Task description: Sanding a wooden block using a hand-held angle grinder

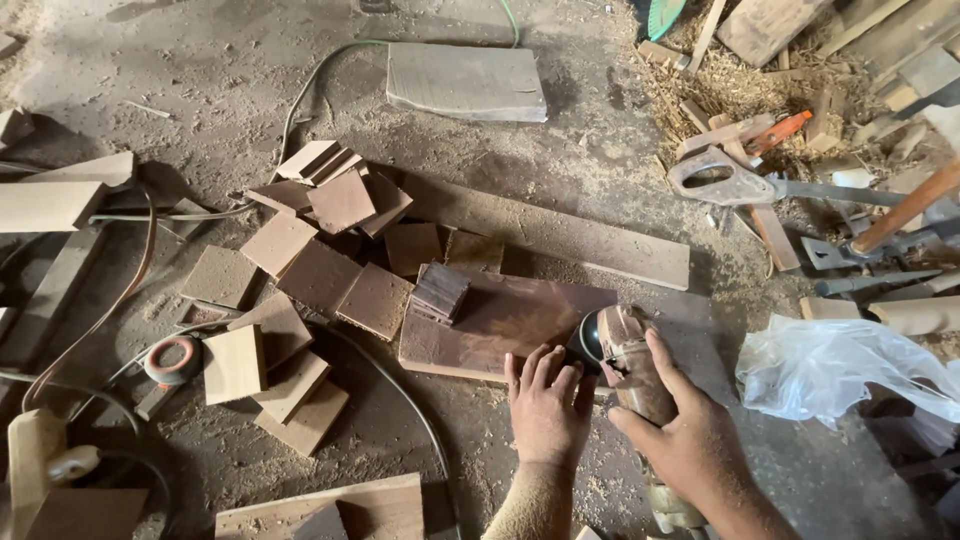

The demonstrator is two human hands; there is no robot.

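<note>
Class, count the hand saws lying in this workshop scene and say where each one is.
1: a hand saw with a grey handle lies at upper right, among the wood shavings and offcuts, beyond the plastic bag. Others may be hidden under the tool clutter at the right edge.

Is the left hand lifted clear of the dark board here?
No, the left hand lies flat on the near edge of the dark board, beside the power tool gripped by the right hand.

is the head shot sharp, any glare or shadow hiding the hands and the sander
Head view: even daylight, soft shadows, no blown glare; only the plastic bag is bright. Left hand, right hand and the dust-coated sander read sharp on the brown board; edges bow slightly from the wide lens.
</note>
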